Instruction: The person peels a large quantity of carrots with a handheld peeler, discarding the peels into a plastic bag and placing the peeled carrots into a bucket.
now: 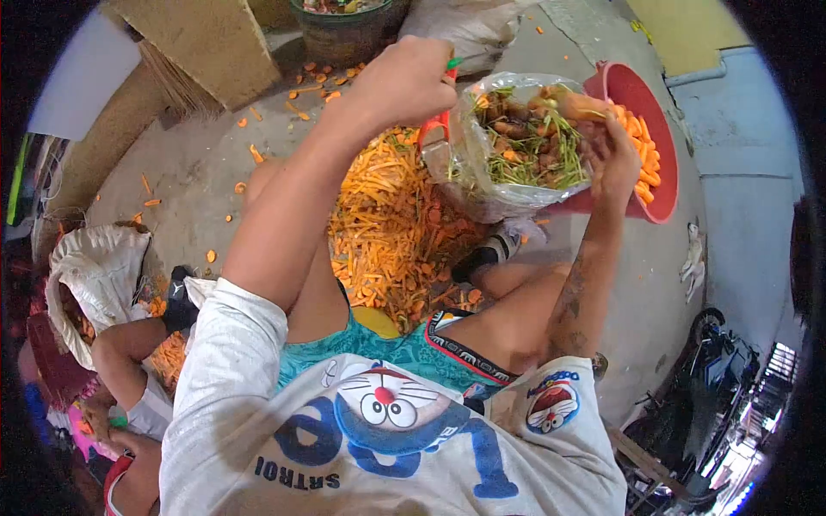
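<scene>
My left hand (413,79) is closed around a red tool with a green tip (454,63) that looks like a peeler; its red end (435,129) hangs beside the clear plastic bag. My right hand (615,159) is at the bag's right side, fingers around a brownish-orange carrot (576,106), somewhat blurred. The open plastic bag (516,199) holds unpeeled carrots with green stems (551,159). Just behind my right hand, a red tub (664,163) contains peeled orange carrots (644,155). A large heap of carrot peelings (383,224) lies between my legs.
Carrot slices (318,77) are scattered over the concrete floor. A dark bucket (340,34) and a pale sack (465,26) stand at the back. Another person's leg (120,361) and a white sack (99,275) are at left. A motorcycle (705,396) is at right.
</scene>
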### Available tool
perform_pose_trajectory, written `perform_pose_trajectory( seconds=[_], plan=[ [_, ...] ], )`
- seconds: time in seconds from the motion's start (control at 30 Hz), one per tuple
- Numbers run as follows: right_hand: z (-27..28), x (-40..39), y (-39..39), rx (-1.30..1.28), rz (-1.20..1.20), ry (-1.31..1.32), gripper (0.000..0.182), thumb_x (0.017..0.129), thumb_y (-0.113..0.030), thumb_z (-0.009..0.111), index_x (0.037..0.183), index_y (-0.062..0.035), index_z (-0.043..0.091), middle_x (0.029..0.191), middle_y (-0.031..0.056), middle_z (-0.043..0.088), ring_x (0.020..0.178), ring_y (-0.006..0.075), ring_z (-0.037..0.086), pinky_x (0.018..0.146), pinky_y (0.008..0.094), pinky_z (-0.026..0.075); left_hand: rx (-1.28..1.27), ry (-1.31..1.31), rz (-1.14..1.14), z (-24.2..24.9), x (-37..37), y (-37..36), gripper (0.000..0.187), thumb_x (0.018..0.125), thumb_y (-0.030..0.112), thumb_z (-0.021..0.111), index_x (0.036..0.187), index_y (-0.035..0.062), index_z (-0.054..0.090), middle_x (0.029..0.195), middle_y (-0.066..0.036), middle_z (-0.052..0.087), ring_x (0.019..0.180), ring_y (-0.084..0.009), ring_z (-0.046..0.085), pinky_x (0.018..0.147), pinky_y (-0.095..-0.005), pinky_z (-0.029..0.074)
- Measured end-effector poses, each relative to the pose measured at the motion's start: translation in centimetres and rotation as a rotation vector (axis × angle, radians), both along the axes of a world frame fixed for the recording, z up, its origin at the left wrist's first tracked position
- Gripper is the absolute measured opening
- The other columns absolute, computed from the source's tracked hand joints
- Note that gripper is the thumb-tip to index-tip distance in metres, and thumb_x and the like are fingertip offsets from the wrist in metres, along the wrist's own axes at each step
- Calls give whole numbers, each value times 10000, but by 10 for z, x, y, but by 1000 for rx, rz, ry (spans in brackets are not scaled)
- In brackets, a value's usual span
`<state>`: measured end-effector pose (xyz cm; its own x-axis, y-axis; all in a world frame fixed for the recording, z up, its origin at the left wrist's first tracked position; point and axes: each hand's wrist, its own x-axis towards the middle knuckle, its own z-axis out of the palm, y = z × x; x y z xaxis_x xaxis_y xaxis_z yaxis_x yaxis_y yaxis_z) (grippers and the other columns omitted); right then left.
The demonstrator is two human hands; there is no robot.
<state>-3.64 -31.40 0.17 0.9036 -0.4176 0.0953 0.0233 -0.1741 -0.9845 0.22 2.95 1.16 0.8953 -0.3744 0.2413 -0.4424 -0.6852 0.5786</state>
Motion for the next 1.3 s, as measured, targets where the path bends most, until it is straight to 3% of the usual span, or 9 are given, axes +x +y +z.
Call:
perform_pose_trajectory(
  seconds=[0.07, 0.3, 0.4, 0.73, 0.8, 1.0, 1.03, 1.07, 1.3],
  plan=[
    [-3, -15, -4, 554, 194, -34, 352, 991, -246, 664, 1266, -26, 651, 1124, 73, 715, 1056, 199, 691, 837, 339, 564, -74, -25, -17, -8, 3, -5, 329, 855, 187, 702, 1080, -51, 672, 927, -297, 702, 893, -437, 707, 786, -471, 554],
    [-40, -61, 70, 788, 304, 41, 272, 1070, -265, 540, 1238, -71, 632, 1114, 52, 682, 966, 166, 678, 791, 328, 575, -728, 69, -219, -12, 4, -22, 287, 924, 319, 787, 970, 51, 696, 795, 13, 661, 704, -87, 580, 646, -316, 491],
    [-44, -78, 93, 858, 308, 51, 300, 1079, -292, 525, 1251, -68, 627, 1097, 43, 673, 946, 150, 673, 770, 300, 572, -781, 251, -282, 12, -9, -22, 173, 949, 164, 753, 943, 20, 658, 862, -28, 676, 771, -119, 642, 695, -316, 517],
    [-41, -93, 99, 967, 177, 91, 395, 1085, -342, 448, 1322, -56, 582, 1103, 96, 677, 878, 254, 631, 657, 350, 450, -794, 222, -424, -19, -17, -66, 242, 922, 316, 799, 920, 99, 690, 769, 72, 629, 642, -23, 510, 565, -231, 385],
    [-48, -94, 94, 1004, 294, 43, 396, 1099, -336, 459, 1332, -40, 580, 1188, 102, 694, 1010, 244, 696, 845, 430, 593, -782, 297, -416, -22, -21, -69, 251, 912, 309, 809, 921, 89, 688, 770, 59, 636, 667, -50, 555, 601, -249, 446],
    [-17, -105, 110, 939, 152, 93, 381, 1063, -275, 476, 1323, -20, 588, 1185, 128, 663, 990, 251, 636, 780, 362, 534, -767, 181, -420, -16, -12, -66, 208, 918, 214, 786, 970, 41, 682, 792, 21, 643, 753, -77, 598, 702, -279, 512],
    [-25, -100, 94, 1107, 561, 36, 390, 1061, -281, 486, 1332, -20, 590, 1231, 133, 662, 1037, 249, 648, 786, 353, 537, -697, 272, -314, -8, 3, -51, 235, 901, 211, 803, 941, 23, 669, 850, -29, 668, 758, -133, 628, 682, -318, 501],
    [-37, -101, 84, 1108, 560, 34, 390, 1061, -281, 486, 1332, -20, 590, 1231, 133, 662, 1037, 249, 648, 786, 353, 537, -887, 331, -286, -8, 13, -42, 251, 894, 203, 804, 994, 23, 661, 863, -50, 671, 758, -150, 639, 682, -324, 522],
    [-3, -102, 108, 1055, 170, 48, 438, 1070, -272, 463, 1379, 25, 550, 1157, 126, 659, 923, 246, 608, 790, 334, 514, -798, 373, -372, 18, -39, -57, 368, 902, 249, 810, 1119, 23, 615, 952, -73, 678, 758, -179, 657, 708, -344, 568]
  ],
)
